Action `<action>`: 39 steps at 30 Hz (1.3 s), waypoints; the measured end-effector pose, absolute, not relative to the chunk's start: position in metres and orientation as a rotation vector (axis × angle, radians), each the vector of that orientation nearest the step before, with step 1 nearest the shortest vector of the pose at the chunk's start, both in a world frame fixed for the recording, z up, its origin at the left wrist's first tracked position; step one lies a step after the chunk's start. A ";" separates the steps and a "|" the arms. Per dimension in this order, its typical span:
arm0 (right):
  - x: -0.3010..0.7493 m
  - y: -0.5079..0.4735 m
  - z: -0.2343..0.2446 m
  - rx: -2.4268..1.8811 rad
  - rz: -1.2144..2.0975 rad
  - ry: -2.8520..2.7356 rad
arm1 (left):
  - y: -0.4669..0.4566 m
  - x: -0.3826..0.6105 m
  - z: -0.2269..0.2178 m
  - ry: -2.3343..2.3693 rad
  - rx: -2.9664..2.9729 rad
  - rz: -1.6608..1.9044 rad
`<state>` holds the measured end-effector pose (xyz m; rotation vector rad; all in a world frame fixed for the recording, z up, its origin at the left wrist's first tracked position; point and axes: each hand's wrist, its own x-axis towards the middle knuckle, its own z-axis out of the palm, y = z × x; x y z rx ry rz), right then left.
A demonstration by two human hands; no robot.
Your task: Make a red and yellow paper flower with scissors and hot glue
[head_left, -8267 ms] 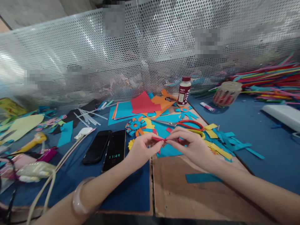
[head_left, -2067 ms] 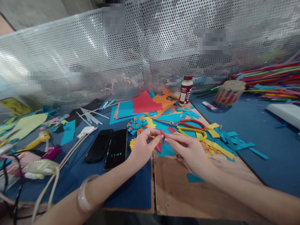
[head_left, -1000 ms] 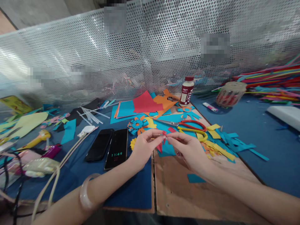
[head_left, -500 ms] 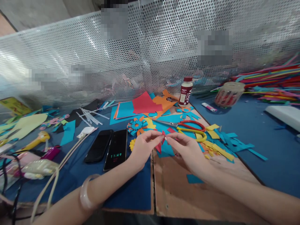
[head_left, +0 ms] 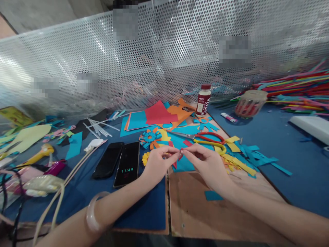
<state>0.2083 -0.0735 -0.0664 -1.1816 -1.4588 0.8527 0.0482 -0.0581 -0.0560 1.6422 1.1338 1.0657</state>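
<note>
My left hand [head_left: 156, 164] and my right hand [head_left: 205, 164] meet over the middle of the table, both pinching a small folded piece of red paper [head_left: 179, 155] between thumb and fingertips. The paper hangs a little above a blue sheet [head_left: 185, 164]. Red-handled scissors [head_left: 205, 136] and yellow-handled scissors [head_left: 213, 145] lie just behind my right hand. A blue and orange paper flower [head_left: 149, 137] rests behind my left hand.
Two dark phones [head_left: 118, 159] lie left of my hands. Coloured sheets [head_left: 156, 115], a small bottle [head_left: 202, 99], a glue stick [head_left: 228, 117] and a clear tub [head_left: 250, 102] stand further back. Paper strips [head_left: 300, 85] pile at right. A perforated metal screen [head_left: 154, 61] walls the rear.
The red paper has been worked from a flat strip into a smaller folded piece; my fingertips have drawn closer together on it. Hands stay in the same spot.
</note>
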 end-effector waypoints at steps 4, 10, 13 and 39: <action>0.210 -0.071 -0.066 -1.166 0.833 -1.504 | -0.057 0.047 -0.057 1.156 1.653 1.032; 0.209 -0.072 -0.064 -1.156 0.933 -1.443 | -0.059 0.050 -0.054 1.111 1.619 0.973; 0.209 -0.071 -0.065 -1.152 1.069 -1.367 | -0.058 0.051 -0.052 1.099 1.591 0.977; 0.208 -0.071 -0.068 -1.171 1.276 -1.196 | -0.055 0.046 -0.057 1.151 2.133 1.188</action>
